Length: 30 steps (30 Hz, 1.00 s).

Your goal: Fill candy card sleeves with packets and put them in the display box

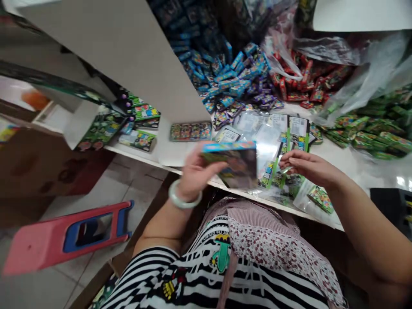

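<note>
My left hand (196, 174), with a pale bangle (184, 195) at its wrist, is closed around a small dark printed box (236, 165). The box has a bright blue top edge and is blurred by motion; it is held above the table's front edge. My right hand (302, 165) is half-curled with its fingers loosely extended over flat printed packs (267, 174) in clear plastic. Nothing shows in its grasp, though its fingertips hang close to the plastic. Below that hand lies a clear bag with a green printed packet (320, 198) inside.
Heaps of small blue packets (230, 79), red packets (309, 79) and green packets (380, 128) cover the table's back, with clear bags among them. A row of small packets (190, 131) lies beside a white panel (128, 51). A pink stool (67, 236) stands on the floor.
</note>
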Each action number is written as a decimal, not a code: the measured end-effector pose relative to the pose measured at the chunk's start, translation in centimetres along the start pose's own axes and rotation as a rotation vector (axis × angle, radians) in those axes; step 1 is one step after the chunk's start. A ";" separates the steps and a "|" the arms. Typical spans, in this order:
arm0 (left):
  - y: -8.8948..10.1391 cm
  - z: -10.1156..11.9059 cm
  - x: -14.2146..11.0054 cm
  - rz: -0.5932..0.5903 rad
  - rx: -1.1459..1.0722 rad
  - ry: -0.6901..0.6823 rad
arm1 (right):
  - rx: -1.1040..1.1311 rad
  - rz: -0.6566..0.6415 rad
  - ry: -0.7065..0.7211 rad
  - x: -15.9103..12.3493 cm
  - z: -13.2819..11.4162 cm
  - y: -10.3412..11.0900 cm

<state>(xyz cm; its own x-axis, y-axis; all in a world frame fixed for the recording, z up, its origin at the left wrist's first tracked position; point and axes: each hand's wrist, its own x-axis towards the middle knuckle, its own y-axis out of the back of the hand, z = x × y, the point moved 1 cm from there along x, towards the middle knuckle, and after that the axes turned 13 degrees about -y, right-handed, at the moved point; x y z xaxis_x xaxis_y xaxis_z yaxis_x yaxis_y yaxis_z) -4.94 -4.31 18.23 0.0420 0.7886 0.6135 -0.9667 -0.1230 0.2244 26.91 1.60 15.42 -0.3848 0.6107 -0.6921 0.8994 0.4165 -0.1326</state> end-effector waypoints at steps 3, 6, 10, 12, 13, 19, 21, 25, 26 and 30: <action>7.4 -0.5 2.1 0.305 0.461 -0.313 | -0.046 0.149 0.106 0.8 -0.1 0.0; 10.4 -4.7 3.4 0.057 0.752 -0.335 | -0.186 0.148 0.151 2.4 0.0 -1.8; 9.5 -12.4 3.2 -0.297 0.889 -0.080 | -0.508 0.207 0.273 5.3 0.0 -5.2; 8.8 -14.9 2.8 -0.375 0.882 -0.011 | -0.653 0.287 0.325 6.6 -0.2 -6.5; 8.5 -15.7 2.7 -0.416 0.867 0.014 | -0.710 0.312 0.341 7.0 -0.3 -6.9; 5.6 -13.1 1.8 -0.602 0.813 0.038 | -0.886 0.340 0.369 8.3 -0.9 -7.1; 2.9 -11.0 1.1 -0.702 0.759 -0.010 | -0.869 0.363 0.377 8.6 -0.8 -6.7; -2.2 -9.0 -0.6 -0.934 0.741 0.084 | -0.713 0.396 0.445 9.2 -0.1 -6.2; -2.8 -9.0 -0.9 -0.947 0.750 0.111 | -0.669 0.391 0.457 9.2 0.1 -6.1; -2.5 -8.7 -0.9 -0.908 0.703 0.131 | -0.506 0.380 0.446 8.1 0.9 -5.4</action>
<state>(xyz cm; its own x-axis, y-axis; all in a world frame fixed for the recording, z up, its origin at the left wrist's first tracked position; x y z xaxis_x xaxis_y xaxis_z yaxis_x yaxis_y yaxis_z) -4.80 0.55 10.57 0.5830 0.8099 -0.0637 -0.2386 0.2457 0.9395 19.08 3.73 9.90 -0.2117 0.9421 -0.2601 0.8237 0.3152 0.4714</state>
